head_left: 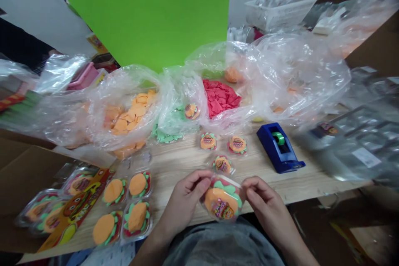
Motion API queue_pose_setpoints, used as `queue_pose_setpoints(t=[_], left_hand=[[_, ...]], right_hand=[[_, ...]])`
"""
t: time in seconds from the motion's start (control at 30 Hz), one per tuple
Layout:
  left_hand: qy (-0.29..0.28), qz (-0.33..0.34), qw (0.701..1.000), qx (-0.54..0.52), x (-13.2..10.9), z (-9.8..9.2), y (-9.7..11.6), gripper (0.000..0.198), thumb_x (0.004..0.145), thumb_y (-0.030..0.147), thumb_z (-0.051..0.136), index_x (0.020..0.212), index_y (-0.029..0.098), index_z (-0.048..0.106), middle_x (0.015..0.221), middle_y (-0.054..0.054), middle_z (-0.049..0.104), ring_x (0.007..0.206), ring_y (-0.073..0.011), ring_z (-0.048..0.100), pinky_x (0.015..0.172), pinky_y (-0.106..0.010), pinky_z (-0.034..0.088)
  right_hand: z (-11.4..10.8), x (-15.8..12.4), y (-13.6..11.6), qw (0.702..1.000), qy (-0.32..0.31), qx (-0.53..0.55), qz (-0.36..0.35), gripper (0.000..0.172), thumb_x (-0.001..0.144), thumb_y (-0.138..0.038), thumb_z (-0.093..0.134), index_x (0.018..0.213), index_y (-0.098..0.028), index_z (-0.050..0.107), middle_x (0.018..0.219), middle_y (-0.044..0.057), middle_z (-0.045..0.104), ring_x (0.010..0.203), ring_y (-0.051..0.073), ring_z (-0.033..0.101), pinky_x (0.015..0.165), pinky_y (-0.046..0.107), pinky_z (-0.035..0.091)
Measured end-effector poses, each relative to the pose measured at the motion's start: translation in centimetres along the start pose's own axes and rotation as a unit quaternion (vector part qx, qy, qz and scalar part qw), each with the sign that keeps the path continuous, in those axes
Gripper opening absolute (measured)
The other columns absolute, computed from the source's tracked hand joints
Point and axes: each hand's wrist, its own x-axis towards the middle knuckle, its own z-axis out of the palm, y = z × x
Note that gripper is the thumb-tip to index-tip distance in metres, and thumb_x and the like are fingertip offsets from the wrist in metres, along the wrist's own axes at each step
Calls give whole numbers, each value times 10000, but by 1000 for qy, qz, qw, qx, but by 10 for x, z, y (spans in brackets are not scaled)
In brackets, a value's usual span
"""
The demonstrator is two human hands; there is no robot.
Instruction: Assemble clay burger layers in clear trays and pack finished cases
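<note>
Close to my body, at the table's front edge, I hold a clear plastic box (222, 201) with a foam-like toy burger and a printed label inside. The fingers of my left hand (191, 193) pinch its left side. My right hand (264, 197) has its thumb and fingertips closed at the upper right corner of the box. Just beyond it lies another packed burger (222, 164), with a boxed burger (208, 141) and a second boxed burger (237, 145) farther back. To the left, several burgers sit in the cups of a clear tray (136, 220).
A blue tape dispenser (278, 149) stands right of the boxes. Along the back are plastic bags of orange pieces (134, 112), green pieces (166, 133) and red pieces (220, 97). A cardboard carton (21, 187) is at left; clear empty packaging (368, 141) is stacked at right.
</note>
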Motion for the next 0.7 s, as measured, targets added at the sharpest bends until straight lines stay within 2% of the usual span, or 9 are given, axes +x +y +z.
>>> queue_pose_setpoints(t=[0.1,0.2,0.33,0.47,0.53,0.63,0.7], left_hand=[[0,15,1000,5,4,-2,7,231,784,365,504,891,206,633,812,11,623,754,-123,537,670,-203,417],[51,24,998,-36,8,-3,4,289,811,399,453,969,200,588,745,17,573,708,-109,514,651,-206,413],[34,35,997,-67,5,-3,-3,242,768,380,533,909,186,562,729,23,552,662,-100,502,611,-196,411],[54,76,995,-38,-1,-6,3,149,809,313,492,841,197,579,774,24,566,737,-101,512,675,-186,401],[43,95,995,0,-1,-8,10,153,819,291,476,819,196,595,784,21,565,757,-106,512,685,-186,394],[11,98,994,56,3,-11,19,184,821,288,466,815,188,621,771,14,566,749,-117,519,682,-199,393],[2,83,995,57,8,-12,22,209,821,299,461,854,187,635,806,2,584,779,-129,526,701,-211,395]], right_hand=[[2,1,-3,997,2,-72,7,202,730,-387,603,834,-214,612,681,-4,540,628,139,472,578,235,384],[5,4,5,999,34,-25,1,174,756,-387,577,822,-229,605,649,-19,537,612,126,466,586,231,380],[6,4,15,997,76,29,-6,159,780,-388,550,861,-255,578,689,-20,525,660,127,458,617,230,382],[9,-1,6,997,33,-47,-48,109,756,-343,590,798,-243,596,741,-2,535,725,143,484,658,233,398],[11,-4,-3,996,9,-72,-59,139,729,-340,614,828,-242,610,754,11,551,731,161,507,658,250,420],[15,-8,-13,995,-10,-87,-38,253,720,-332,623,960,-253,606,735,15,572,670,162,530,604,258,444],[17,-8,-15,997,-19,-72,-19,262,742,-319,605,994,-250,597,709,9,569,626,150,539,575,257,451]])
